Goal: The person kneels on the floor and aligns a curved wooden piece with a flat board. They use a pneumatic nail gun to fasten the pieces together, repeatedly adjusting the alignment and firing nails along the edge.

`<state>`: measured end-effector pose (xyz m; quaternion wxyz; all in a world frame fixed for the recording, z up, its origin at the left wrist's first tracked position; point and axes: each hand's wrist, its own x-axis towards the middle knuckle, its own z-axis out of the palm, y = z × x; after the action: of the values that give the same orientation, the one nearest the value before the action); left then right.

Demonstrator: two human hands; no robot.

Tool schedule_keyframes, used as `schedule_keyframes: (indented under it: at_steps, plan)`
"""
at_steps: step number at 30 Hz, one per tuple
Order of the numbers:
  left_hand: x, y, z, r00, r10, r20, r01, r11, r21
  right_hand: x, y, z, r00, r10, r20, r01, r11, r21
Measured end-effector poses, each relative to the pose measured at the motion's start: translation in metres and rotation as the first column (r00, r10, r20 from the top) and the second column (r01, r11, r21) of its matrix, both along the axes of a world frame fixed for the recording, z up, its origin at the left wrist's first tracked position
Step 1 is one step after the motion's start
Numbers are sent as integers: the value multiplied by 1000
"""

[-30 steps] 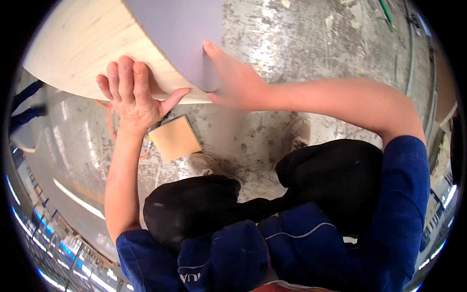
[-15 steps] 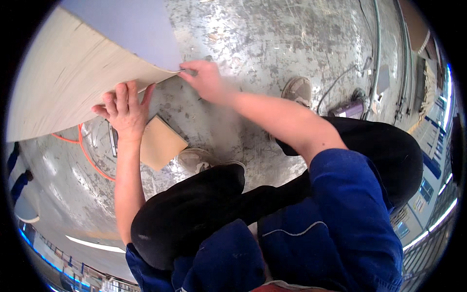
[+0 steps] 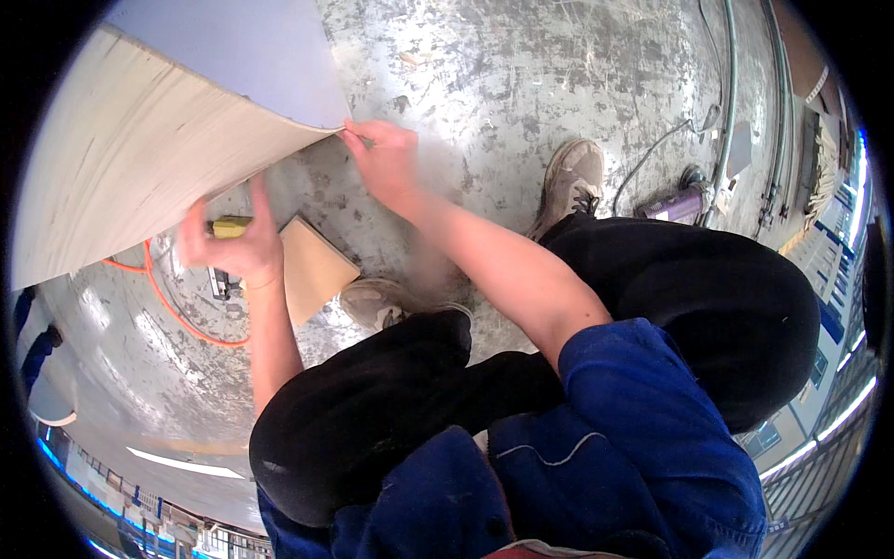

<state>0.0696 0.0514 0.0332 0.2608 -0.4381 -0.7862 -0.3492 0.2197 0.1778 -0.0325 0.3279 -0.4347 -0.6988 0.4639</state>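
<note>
Right hand (image 3: 384, 166) pinches the corner of the curved board (image 3: 140, 144), upper left. Left hand (image 3: 237, 248) spread at its lower edge; contact unclear, blurred. Risk: corner slipping if that small pinch loosens.

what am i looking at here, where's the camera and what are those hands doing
There's no machine doing the handling: these are a person's two bare hands. The view comes from a wide fisheye camera worn on their head and looking down, which is why straight edges bend.

The right hand pinches the corner of a large curved panel, wood-grained on one face and pale lavender on the other. The left hand is open and slightly blurred beside the panel's lower edge; I can't tell if it touches.

On the scuffed floor lie a tan square board, an orange hose and, to the right, a purple tool. A yellow item shows partly behind the left hand.
</note>
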Motion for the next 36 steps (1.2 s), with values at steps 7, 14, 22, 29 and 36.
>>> schedule_keyframes:
  at_steps: [7, 14, 22, 29, 36]
  plan:
    - [4, -5, -13, 539, 124, 833, -338, 938, 79, 0, 6, 1, 998, 55, 6, -55, 998, 14]
    - [0, -10, -26, 521, 73, 850, -375, 915, 151, 4, 11, -1, 992, 129, 2, -129, 991, 30]
    - [-1, -12, -28, 521, 53, 852, -373, 912, 172, 6, 16, -4, 983, 185, -17, -184, 982, 44]
    - [1, -9, -29, 523, 97, 847, -394, 908, 139, 12, 18, 3, 968, 239, 71, -233, 969, -87]
    - [-9, -17, -38, 556, 126, 822, -357, 929, 99, 0, 11, -2, 994, 106, -23, -107, 992, -67]
